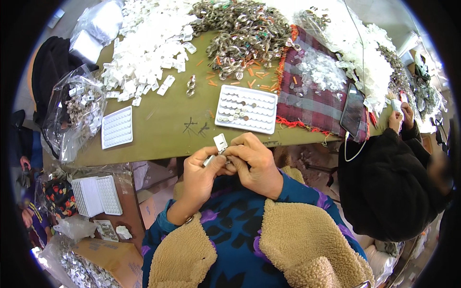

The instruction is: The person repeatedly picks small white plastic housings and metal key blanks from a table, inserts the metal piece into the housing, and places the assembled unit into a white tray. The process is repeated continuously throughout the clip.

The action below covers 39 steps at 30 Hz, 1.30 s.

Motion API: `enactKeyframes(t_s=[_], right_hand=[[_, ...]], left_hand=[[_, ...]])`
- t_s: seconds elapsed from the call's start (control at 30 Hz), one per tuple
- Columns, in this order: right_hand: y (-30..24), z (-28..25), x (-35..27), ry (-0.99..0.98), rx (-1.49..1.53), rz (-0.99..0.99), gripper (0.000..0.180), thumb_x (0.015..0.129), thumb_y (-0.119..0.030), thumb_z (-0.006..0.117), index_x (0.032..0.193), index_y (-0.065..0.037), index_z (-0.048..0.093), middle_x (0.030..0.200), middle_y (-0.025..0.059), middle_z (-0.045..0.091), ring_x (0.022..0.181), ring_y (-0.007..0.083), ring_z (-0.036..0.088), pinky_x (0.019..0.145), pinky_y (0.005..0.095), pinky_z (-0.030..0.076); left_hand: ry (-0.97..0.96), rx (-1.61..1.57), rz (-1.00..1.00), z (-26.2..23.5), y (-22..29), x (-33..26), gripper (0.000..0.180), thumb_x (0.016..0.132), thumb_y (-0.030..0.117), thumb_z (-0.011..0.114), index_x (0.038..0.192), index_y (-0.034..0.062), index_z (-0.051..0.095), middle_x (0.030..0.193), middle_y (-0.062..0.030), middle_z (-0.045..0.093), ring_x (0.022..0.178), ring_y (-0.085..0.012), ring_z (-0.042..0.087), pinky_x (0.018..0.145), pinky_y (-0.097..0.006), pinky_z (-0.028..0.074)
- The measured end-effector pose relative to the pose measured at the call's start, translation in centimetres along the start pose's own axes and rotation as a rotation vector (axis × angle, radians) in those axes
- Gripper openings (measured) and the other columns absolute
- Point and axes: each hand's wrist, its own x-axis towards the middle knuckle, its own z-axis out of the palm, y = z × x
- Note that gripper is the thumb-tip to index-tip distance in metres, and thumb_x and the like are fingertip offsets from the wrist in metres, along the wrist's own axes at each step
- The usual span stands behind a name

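My left hand (pixel 199 175) and my right hand (pixel 253 162) meet just in front of the table's near edge, fingers pinched close together. A small white rectangular plastic piece (pixel 220 142) with a slot-like mark stands up between them. My left fingers grip a second white piece (pixel 209 161) beside it. Something small and shiny shows between my right fingertips, too hidden to name. Beyond my hands on the table lies a white tray (pixel 264 126) with rows of round hollows, some holding small round coloured pieces.
An emptier-looking white tray (pixel 116 127) lies left. Heaped behind are white plastic pieces (pixel 144 57) and shiny metal pieces (pixel 240 33), with orange sticks (pixel 251 83) scattered. A phone (pixel 353 110) with a cable rests on plaid cloth (pixel 302 103). A person (pixel 389 182) works at right; stacked trays (pixel 91 194) stand lower left.
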Motion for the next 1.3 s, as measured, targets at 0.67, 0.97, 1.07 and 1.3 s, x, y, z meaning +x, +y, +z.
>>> enactKeyframes(t_s=[0.67,0.97,1.07,1.3], right_hand=[[6.3,-3.0,5.2,0.172,-0.582,-0.02,0.013,0.078,-0.002,0.071,0.089,-0.002,0.065,0.086,0.0114,0.058,0.077,0.0311,0.058,0.068,0.0399,0.047],[6.2,-3.1,6.5,-0.061,-0.441,-0.033,0.018,0.079,0.008,0.066,0.096,0.002,0.065,0.095,0.0153,0.062,0.083,0.034,0.063,0.072,0.0381,0.052],[6.6,-3.3,6.6,-0.083,-0.512,-0.135,0.021,0.075,0.006,0.062,0.095,0.0,0.062,0.094,0.0147,0.059,0.084,0.0329,0.062,0.07,0.0395,0.053],[5.0,-3.5,6.2,-0.053,-0.42,0.031,0.014,0.081,0.006,0.066,0.092,0.001,0.06,0.09,0.0146,0.058,0.08,0.0343,0.061,0.07,0.0382,0.05]], left_hand=[[-0.099,-0.134,-0.188,-0.1,2.3,2.9,0.027,0.096,0.007,0.061,0.119,-0.0061,0.059,0.098,-0.0209,0.069,0.076,-0.0188,0.071,0.069,-0.03,0.062],[-0.125,-0.247,-0.233,-1.3,2.8,3.5,0.029,0.097,0.008,0.06,0.123,-0.0054,0.057,0.1,-0.0203,0.068,0.077,-0.0167,0.07,0.071,-0.029,0.061],[-0.136,-0.312,-0.239,-1.5,2.7,3.7,0.023,0.097,0.007,0.06,0.117,-0.0045,0.058,0.102,-0.0202,0.068,0.078,-0.018,0.07,0.073,-0.03,0.062],[-0.124,-0.458,-0.256,-1.3,1.8,3.5,0.022,0.096,0.005,0.061,0.116,-0.0039,0.058,0.102,-0.017,0.068,0.081,-0.0179,0.07,0.075,-0.032,0.063]])
